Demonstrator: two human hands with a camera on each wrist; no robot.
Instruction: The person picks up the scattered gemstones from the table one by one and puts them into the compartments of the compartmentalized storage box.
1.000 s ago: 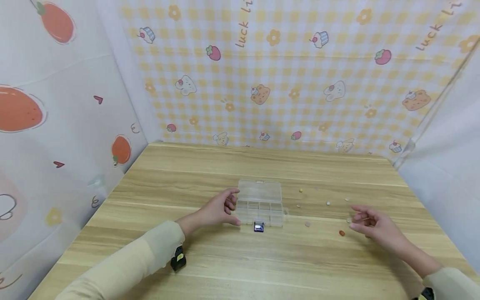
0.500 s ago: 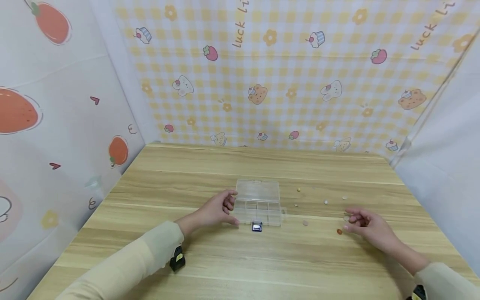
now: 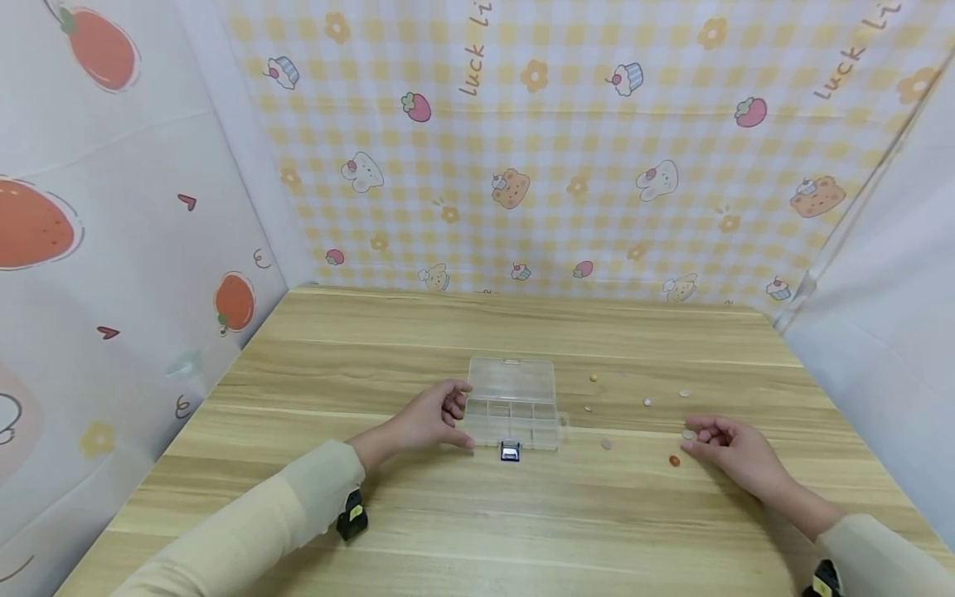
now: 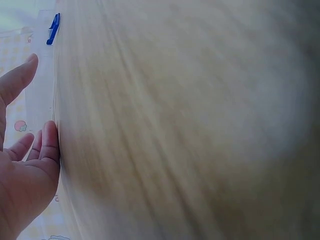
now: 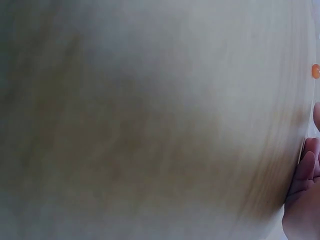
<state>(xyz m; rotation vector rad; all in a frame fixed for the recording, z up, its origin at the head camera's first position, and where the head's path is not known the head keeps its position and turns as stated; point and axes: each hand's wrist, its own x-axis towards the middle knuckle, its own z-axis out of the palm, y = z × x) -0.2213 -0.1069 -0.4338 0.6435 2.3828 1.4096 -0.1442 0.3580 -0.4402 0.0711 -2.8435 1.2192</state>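
Note:
On the wooden table a clear plastic compartment box stands with its lid laid back and a blue latch at its front. My left hand rests at the box's left side, thumb by the front corner and fingers along the side. In the left wrist view its thumb and fingers are spread apart. My right hand is low over the table, with thumb and index finger on either side of a small pale flat piece. Just left of the thumb lies a small orange-brown oval piece.
Several other small pieces lie between the box and my right hand: a yellow bead, a white one, a pinkish one and a pale one. A patterned cloth hangs behind the table's back edge.
My right hand has moved slightly left and lower, its thumb and index finger coming around the pale piece. My left hand and the box keep their places while the head view shifts slightly.

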